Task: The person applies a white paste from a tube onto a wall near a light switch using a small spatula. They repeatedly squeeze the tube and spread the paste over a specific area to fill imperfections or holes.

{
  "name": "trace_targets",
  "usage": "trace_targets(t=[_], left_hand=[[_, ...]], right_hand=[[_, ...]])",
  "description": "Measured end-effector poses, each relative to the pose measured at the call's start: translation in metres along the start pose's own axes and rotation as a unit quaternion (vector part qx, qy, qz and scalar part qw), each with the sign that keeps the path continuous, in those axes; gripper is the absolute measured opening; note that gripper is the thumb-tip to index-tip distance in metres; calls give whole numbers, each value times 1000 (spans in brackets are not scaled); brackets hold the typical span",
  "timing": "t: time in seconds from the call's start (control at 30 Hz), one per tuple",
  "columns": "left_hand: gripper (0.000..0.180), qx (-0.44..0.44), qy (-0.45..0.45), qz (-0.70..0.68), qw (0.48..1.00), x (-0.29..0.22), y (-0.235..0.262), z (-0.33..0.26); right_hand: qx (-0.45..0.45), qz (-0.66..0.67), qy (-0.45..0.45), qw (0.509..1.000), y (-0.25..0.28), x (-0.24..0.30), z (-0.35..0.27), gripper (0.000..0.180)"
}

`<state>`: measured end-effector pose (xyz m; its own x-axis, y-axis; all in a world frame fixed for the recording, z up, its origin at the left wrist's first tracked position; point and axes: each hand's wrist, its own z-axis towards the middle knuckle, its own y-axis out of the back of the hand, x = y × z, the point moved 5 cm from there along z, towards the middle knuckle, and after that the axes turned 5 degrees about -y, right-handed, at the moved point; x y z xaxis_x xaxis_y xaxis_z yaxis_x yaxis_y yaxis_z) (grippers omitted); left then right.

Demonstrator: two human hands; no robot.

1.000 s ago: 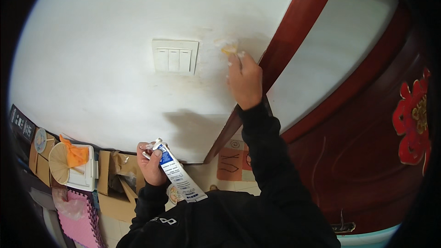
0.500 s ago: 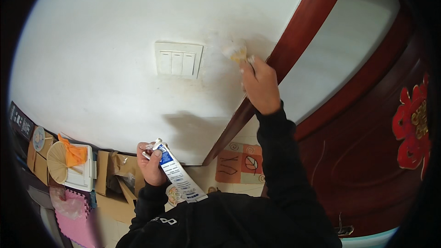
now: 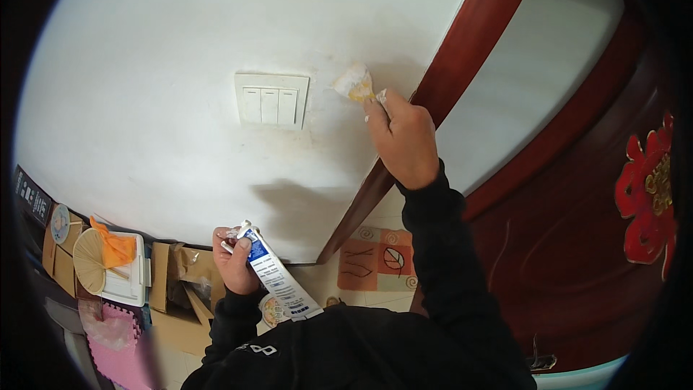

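My right hand (image 3: 406,136) grips a small putty knife (image 3: 356,84) by its handle. White paste smears the yellowish blade, and flecks of it cling to my fingers. The blade is at the white wall (image 3: 180,22), right of a light switch panel (image 3: 271,101) with three rockers. Faint brownish marks surround the panel. Lower down, my left hand (image 3: 237,263) is closed round the top of a white and blue squeeze tube (image 3: 278,274), which hangs slanting toward my chest. A small white piece, perhaps the cap, pokes out between the left fingers. Whether the blade touches the wall I cannot tell.
A dark red door frame (image 3: 473,36) rises beside my right hand, with a red door (image 3: 548,245) further right. Cardboard boxes (image 3: 177,325), a round fan (image 3: 90,260), an orange cloth (image 3: 114,245) and a pink mat (image 3: 112,343) crowd the lower left. A patterned rug (image 3: 375,260) lies below.
The putty knife has shifted slightly left and its blade shows more clearly, turned up. My left hand still holds the tube in nearly the same place. The view has moved a little.
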<state>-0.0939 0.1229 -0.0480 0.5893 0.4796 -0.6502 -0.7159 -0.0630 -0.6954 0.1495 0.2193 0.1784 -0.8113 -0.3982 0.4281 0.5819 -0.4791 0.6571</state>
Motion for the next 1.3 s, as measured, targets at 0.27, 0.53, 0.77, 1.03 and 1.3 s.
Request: trace_targets(t=[0.27, 0.53, 0.77, 1.03, 1.3], left_hand=[[25, 6, 13, -5, 1000, 6, 2, 1], [18, -9, -13, 38, 999, 4, 0, -1], [19, -7, -12, 47, 999, 2, -6, 0], [18, -10, -12, 52, 999, 3, -2, -3], [18, 2, -6, 50, 999, 5, -6, 1]], right_hand=[[-117, 1, 98, 988, -19, 11, 11, 26], [-45, 95, 28, 994, -13, 12, -7, 24], [-55, 118, -25, 991, -51, -31, 1, 22], [0, 370, -132, 920, -50, -22, -47, 23], [-17, 397, -204, 894, -59, -34, -33, 23]])
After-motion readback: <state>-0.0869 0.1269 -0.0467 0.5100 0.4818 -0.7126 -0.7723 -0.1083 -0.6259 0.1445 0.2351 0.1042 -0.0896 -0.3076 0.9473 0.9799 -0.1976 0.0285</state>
